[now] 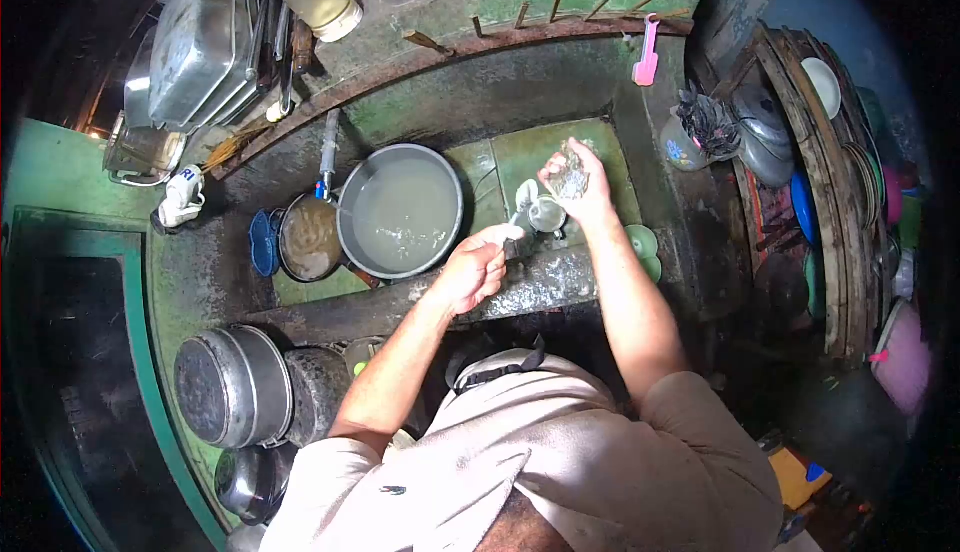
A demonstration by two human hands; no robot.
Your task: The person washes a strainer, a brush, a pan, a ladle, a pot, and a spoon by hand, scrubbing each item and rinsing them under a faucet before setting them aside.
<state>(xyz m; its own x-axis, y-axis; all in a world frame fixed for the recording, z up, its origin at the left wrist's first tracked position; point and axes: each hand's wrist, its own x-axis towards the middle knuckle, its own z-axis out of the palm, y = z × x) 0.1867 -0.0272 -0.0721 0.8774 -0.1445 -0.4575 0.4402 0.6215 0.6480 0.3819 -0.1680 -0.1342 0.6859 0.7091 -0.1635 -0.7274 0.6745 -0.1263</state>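
Observation:
My left hand (474,270) is closed, thumb and fingers pinching a pale spoon-like utensil (513,232) over the front ledge of the washing basin. My right hand (594,187) is raised to the right of it, fingers curled around a crumpled, clear-greyish scrubber-like wad (572,178); its exact kind I cannot tell. Between the hands, a small metal cup (546,214) stands on the green basin floor. Left of my hands sits a large grey tub (455,177) of cloudy water. Two light green bowls (642,242) lie just right of my right forearm.
A smaller pot (308,237) of brownish water stands under the tap (328,152). Blackened pots (235,387) are stacked at lower left. A pegged wooden rail (480,42) runs along the back, with a pink utensil (647,52) hanging there. A dish rack (815,192) stands on the right.

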